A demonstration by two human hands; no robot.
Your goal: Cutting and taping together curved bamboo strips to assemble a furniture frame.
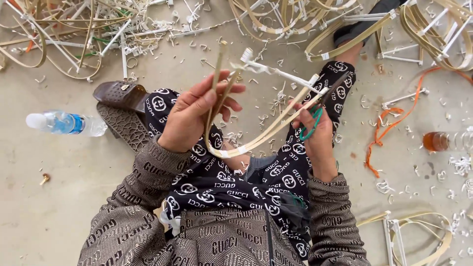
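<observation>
Bamboo strips bent into one U-shaped loop (256, 133) hang between two hands above the person's lap. The left hand (194, 116) pinches the loop's two upright strip ends between thumb and fingers, its grip pressed together on them. The right hand (318, 130) is closed around one pair of green-handled scissors (315, 118) and also touches the loop's other side, where white tape binds a white stick (281, 74) across the top. On the concrete floor (64, 197) lie one clear water bottle (64, 123) and two brown sandals (120, 111) to the left, one amber bottle (443, 141) and one orange cord (394, 118) to the right, with heaps of similar bamboo frames (74, 34) beyond.
</observation>
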